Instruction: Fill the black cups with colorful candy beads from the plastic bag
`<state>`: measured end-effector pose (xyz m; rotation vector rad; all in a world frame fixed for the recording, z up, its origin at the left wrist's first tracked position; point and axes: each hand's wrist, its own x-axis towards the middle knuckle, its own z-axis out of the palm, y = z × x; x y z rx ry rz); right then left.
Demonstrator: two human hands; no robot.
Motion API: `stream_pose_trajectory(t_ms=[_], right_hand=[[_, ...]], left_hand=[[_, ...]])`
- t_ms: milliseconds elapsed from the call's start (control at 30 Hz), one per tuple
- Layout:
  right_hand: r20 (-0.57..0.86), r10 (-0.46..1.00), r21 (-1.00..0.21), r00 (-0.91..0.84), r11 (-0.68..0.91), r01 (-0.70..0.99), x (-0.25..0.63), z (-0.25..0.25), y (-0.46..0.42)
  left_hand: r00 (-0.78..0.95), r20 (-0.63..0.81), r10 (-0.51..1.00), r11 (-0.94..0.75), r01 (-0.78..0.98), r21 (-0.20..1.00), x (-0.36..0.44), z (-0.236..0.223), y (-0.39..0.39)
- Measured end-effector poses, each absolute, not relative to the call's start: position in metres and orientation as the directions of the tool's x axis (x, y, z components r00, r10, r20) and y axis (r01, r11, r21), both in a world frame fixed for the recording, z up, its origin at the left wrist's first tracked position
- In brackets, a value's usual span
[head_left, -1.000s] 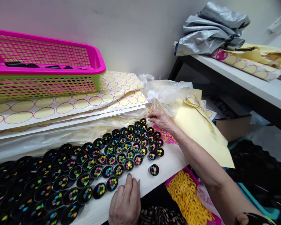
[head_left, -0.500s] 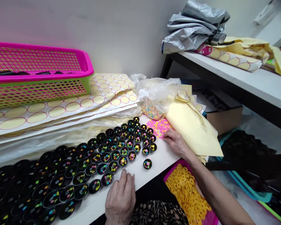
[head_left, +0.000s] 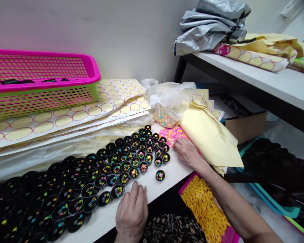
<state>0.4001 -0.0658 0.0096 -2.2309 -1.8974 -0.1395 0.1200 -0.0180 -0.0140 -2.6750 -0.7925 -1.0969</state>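
Many small black cups (head_left: 125, 166) holding coloured beads stand in close rows along the white table. One black cup (head_left: 160, 175) with pink and green beads sits apart, between my hands. My left hand (head_left: 132, 212) rests at the table's front edge beside the nearest row, fingers together and curled down; whether anything is under them is hidden. My right hand (head_left: 187, 152) has its fingertips bent together on the tabletop, at the near edge of a spread of pink and yellow pieces (head_left: 172, 134). What those fingers pinch, if anything, is too small to see.
Behind the pieces stands a clear plastic bag (head_left: 167, 101) of coloured beads, with yellow paper (head_left: 210, 131) to its right. A pink and green basket (head_left: 93, 72) sits on circle-printed sheets (head_left: 107, 107). Below the table is a bin of yellow rings (head_left: 202, 206). A shelf (head_left: 266, 76) juts in at right.
My right hand has drawn slightly back and left, away from the pink pieces toward the cups. My left hand stays nearly in place. The view has shifted a little.
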Motion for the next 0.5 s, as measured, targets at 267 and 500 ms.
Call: stream_pose_trajectory(t_ms=[267,500], right_hand=[[0.267,0.920,-0.327,0.288,-0.195,0.925,0.3911,0.0143,-0.0672],[0.218,0.935,-0.249,0.280,-0.225,0.942,0.3898,0.0103,-0.0582]], left_hand=[[0.596,0.689,0.412,-0.855,0.515,0.067,0.1204,-0.0143,-0.0184],[0.594,0.691,0.412,-0.852,0.519,0.062,0.1215,-0.0143,-0.0185]])
